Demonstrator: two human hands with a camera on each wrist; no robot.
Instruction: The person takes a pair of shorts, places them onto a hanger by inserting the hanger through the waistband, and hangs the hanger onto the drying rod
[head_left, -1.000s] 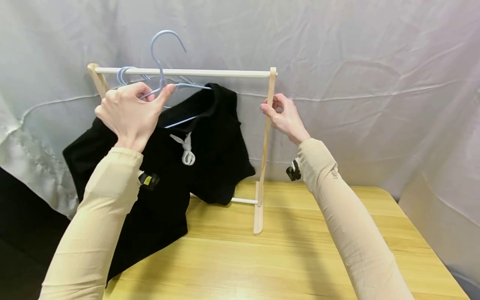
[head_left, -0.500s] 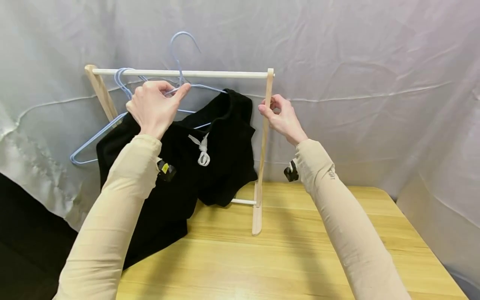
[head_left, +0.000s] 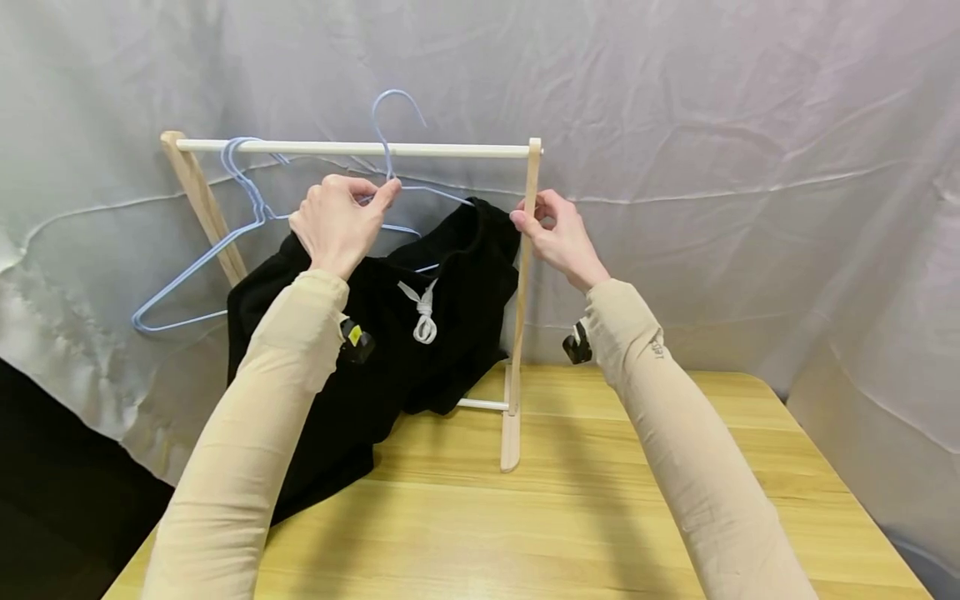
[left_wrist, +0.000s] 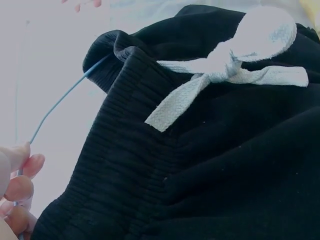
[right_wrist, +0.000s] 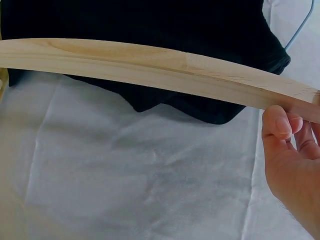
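My left hand [head_left: 341, 221] pinches a light blue hanger [head_left: 382, 133] just below its hook. The hook stands above the rack's white rail, and its neck crosses in front of it. Black drawstring shorts [head_left: 457, 283] hang from this hanger; the white drawstring [left_wrist: 222, 67], tied in a bow, shows large in the left wrist view. Part of the shorts is hidden behind my left forearm. With thumb and fingers, my right hand [head_left: 558, 237] grips the right wooden upright [right_wrist: 150, 62] of the small clothes rack, a little under its top.
Other light blue hangers [head_left: 198, 262] hang near the left end of the rail [head_left: 322, 148]. The rack's right foot [head_left: 511, 442] stands on a wooden table [head_left: 465, 517]. Behind is a grey curtain [head_left: 712, 108]. Dark cloth [head_left: 60, 483] lies at lower left.
My left hand has carried the hanger and shorts rightward along the rail, and the hook has come down somewhat. The hangers at left are now more exposed. My right hand stays on the upright.
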